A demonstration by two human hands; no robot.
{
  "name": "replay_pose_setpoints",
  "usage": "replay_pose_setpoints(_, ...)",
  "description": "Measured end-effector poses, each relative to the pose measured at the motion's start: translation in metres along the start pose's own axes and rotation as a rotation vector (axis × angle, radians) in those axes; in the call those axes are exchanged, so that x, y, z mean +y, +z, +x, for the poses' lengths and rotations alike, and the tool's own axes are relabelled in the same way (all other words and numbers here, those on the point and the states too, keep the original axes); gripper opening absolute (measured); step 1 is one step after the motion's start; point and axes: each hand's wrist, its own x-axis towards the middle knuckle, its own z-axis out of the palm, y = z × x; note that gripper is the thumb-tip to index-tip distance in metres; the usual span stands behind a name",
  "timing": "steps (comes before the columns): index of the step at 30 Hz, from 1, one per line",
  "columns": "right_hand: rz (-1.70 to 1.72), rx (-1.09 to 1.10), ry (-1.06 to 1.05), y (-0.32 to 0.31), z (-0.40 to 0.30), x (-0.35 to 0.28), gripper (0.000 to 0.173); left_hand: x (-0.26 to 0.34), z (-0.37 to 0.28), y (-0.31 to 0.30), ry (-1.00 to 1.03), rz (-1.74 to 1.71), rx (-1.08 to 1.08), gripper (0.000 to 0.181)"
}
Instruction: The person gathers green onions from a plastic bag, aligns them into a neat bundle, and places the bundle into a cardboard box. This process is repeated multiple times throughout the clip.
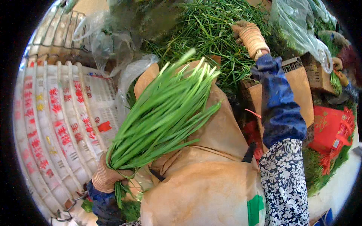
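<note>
My left hand (109,173), in a ribbed tan work glove, grips a thick bunch of green garlic chives (161,113) by its leafy end. The pale cut ends point up and away, over my lap and the brown apron (203,180). Several leaves hang below the fist. My right hand (250,36), gloved as well, reaches out to the right side of a large loose heap of chives (203,31). Its fingers are curled, and what lies under them is hidden.
White plastic crates (56,118) with red writing stand at left. Clear plastic bags (297,28) hang at upper right; another (104,42) lies upper left. A cardboard box (297,93) and a red bag (328,127) sit at right. Another person's hand (338,63) holds greens at far right.
</note>
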Motion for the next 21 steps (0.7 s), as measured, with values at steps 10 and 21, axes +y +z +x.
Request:
replay_pose_setpoints(10,0.009,-0.031,0.02,0.024,-0.054,0.036,0.058,-0.069,0.037,0.016,0.248,-1.05,-0.34,0.056)
replay_pose_setpoints(21,0.507,-0.141,-0.129,0.093,-0.121,0.042,0.045,-0.125,0.05,0.007,-0.044,-0.37,-0.282,0.049)
